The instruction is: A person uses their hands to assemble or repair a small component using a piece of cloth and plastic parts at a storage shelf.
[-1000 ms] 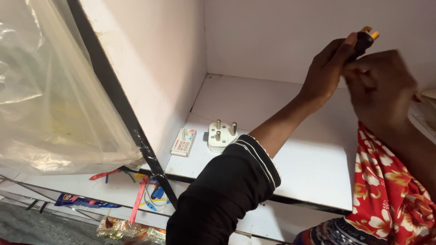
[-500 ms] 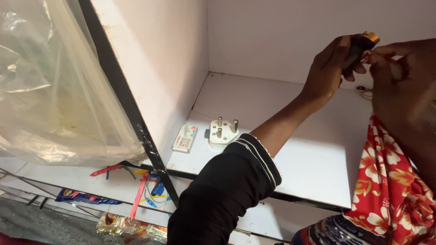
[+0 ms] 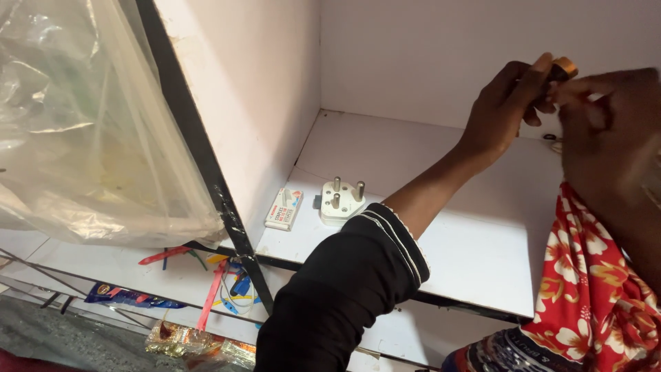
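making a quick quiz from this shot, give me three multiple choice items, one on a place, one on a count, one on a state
1. Where is the white plug?
A. on the white shelf
B. in the left hand
C. inside the plastic bag

2. How many pins on the plug show?
A. one
B. three
C. five

3. How does the left hand stand?
A. flat on the shelf
B. hanging open
C. closed on a dark tool with an orange tip

Key: 1 A, the plug rests on the shelf beside a small carton. 2 B, three pins point up. 3 C, the fingers wrap the tool while the right hand meets its tip.
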